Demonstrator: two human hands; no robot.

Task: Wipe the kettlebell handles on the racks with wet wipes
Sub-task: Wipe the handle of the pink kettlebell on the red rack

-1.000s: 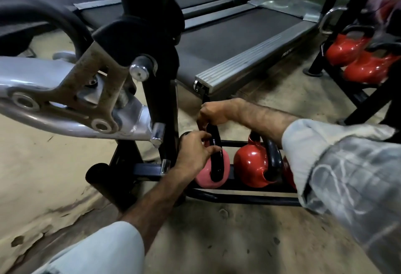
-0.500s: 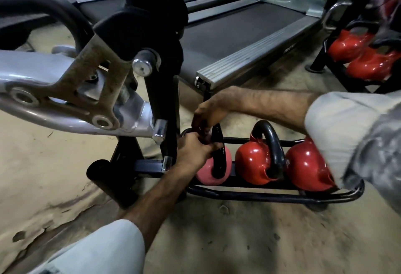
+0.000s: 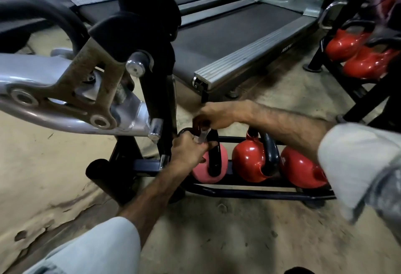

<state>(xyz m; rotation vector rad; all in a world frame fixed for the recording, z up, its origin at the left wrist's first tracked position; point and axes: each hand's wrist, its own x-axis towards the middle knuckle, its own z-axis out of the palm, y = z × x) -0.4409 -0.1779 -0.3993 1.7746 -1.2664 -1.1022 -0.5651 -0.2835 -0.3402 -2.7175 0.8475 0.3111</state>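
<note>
A low black rack [image 3: 249,193] on the floor holds a pink kettlebell [image 3: 223,165] at its left end and two red kettlebells [image 3: 247,160] to the right, all with black handles. My left hand [image 3: 187,151] grips the left side of the pink kettlebell's handle [image 3: 214,154]. My right hand [image 3: 217,115] is curled just above the handle's top and pinches a pale wet wipe [image 3: 202,135] that hangs down between both hands. The far red kettlebell [image 3: 301,169] is partly hidden by my right sleeve.
A silver and black exercise machine [image 3: 65,91] with a black upright post stands close on the left, right beside the rack. Treadmills [image 3: 238,41] lie behind. A second rack with red kettlebells [image 3: 355,54] stands at the far right. The bare worn floor [image 3: 217,230] lies in front.
My right hand has lifted slightly off the pink kettlebell's handle, and the pale wipe now shows between the hands. The left hand keeps its grip. The view has shifted a little.
</note>
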